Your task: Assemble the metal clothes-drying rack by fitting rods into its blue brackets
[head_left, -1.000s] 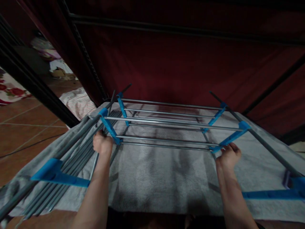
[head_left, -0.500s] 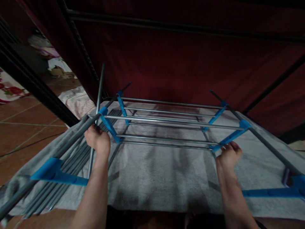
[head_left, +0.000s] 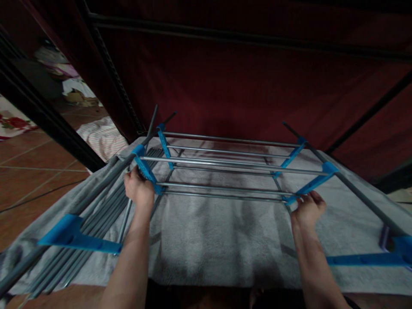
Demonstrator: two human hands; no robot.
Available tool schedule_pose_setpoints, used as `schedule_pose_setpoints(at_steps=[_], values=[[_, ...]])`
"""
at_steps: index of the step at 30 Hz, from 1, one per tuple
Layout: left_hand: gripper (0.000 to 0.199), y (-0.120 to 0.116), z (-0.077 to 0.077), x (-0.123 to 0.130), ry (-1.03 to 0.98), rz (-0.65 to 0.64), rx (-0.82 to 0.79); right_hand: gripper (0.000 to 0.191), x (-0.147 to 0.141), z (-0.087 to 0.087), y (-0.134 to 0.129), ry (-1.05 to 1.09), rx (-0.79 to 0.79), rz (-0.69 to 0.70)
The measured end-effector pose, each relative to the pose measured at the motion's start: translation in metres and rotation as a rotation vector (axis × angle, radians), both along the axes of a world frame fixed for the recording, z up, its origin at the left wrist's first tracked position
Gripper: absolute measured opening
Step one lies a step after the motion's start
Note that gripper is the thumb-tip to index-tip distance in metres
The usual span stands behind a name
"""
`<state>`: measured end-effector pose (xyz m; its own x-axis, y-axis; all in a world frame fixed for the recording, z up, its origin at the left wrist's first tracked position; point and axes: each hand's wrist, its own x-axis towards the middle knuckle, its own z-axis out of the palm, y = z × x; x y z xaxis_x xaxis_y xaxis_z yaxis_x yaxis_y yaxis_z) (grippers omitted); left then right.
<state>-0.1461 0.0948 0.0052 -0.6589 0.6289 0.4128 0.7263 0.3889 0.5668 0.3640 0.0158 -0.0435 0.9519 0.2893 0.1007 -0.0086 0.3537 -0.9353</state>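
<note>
Spanning the grey cloth [head_left: 206, 244], a rack frame [head_left: 231, 164] of metal tubes and blue brackets is observed at centre, with several crossbars set between its left rail [head_left: 99, 185] and right rail [head_left: 363, 195]. A loose tube [head_left: 125, 221] is held slantwise in the left hand [head_left: 139, 186], whose fingers are curled closed around it; its upper end is raised beyond the left rail and its lower end is brought close to the near left bracket [head_left: 71, 235]. Contact at that end cannot be confirmed. The left hand is placed just beside the middle left bracket [head_left: 146, 169]. The right hand [head_left: 309, 208] is positioned at the low end of the middle right bracket [head_left: 313, 184], its fingers bent and partly closed; the fingertips are partly hidden, so a firm grip cannot be determined. A bundle of tubes [head_left: 106, 214] is laid side by side on the cloth, beneath the left rail. The near right bracket [head_left: 363, 259] is mounted on the right rail. Behind the frame, a dark red panel [head_left: 241, 90] is noted.
</note>
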Motion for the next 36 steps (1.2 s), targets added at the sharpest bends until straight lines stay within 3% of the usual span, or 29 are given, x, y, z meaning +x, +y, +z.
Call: schedule_pose_setpoints(at_steps=[7, 12, 16, 26, 31, 36], values=[[0.043, 0.003, -0.015, -0.003, -0.170, 0.070, -0.258, 0.036, -0.003, 0.002, 0.003, 0.034, 0.007, -0.009], [0.043, 0.006, -0.034, -0.008, -0.156, 0.064, -0.340, 0.032, -0.007, 0.007, 0.001, -0.044, -0.110, -0.080], [0.043, 0.003, -0.043, -0.009, -0.126, 0.025, -0.387, 0.032, -0.015, 0.018, -0.001, -0.177, -0.092, -0.195], [0.039, -0.007, -0.055, -0.003, 0.011, -0.025, -0.408, 0.033, -0.030, 0.026, 0.000, -0.427, -0.015, -0.184], [0.042, -0.018, -0.062, 0.002, 0.173, 0.005, -0.427, 0.027, -0.044, 0.030, 0.000, -0.540, -0.046, -0.071], [0.043, -0.035, -0.059, 0.007, 0.213, -0.001, -0.481, 0.020, -0.054, 0.026, 0.005, -0.565, -0.079, 0.108]])
